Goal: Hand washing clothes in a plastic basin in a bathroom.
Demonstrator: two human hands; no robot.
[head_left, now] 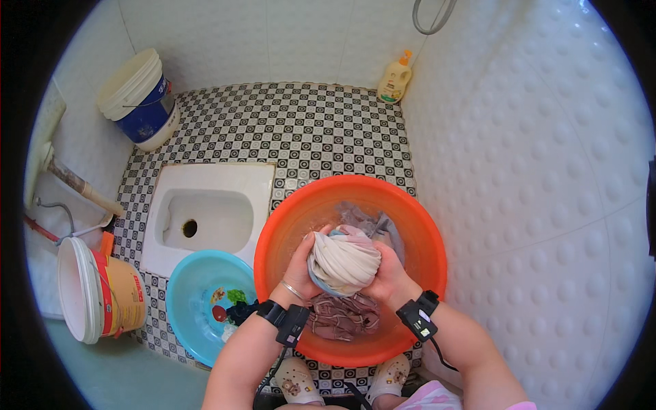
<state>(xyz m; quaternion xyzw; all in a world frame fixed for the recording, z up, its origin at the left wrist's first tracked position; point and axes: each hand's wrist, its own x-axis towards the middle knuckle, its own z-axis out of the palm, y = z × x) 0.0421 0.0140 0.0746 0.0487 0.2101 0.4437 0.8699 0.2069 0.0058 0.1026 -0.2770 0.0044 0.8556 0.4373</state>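
Observation:
Over a large orange basin (429, 225), both of my hands hold a twisted, bunched-up wad of white cloth (345, 261) with pale blue and pink parts. My left hand (301, 268) wraps its left side, and my right hand (393, 273) grips the right side. Below the wad, a brownish-pink garment (342, 316) lies crumpled in the basin. Behind it is a grey cloth (372, 222), partly hidden by the wad and my right hand. A bangle and a black strapped device sit on my left wrist; a similar device is on my right.
A light blue basin (179, 301) with dark cloth (240, 311) stands left of the orange one. Beyond it is a white squat toilet (263, 184). Two buckets, one blue-and-white (143, 102) and one yellow-and-red (123, 294), stand at left. A yellow pump bottle (394, 78) stands in the far corner.

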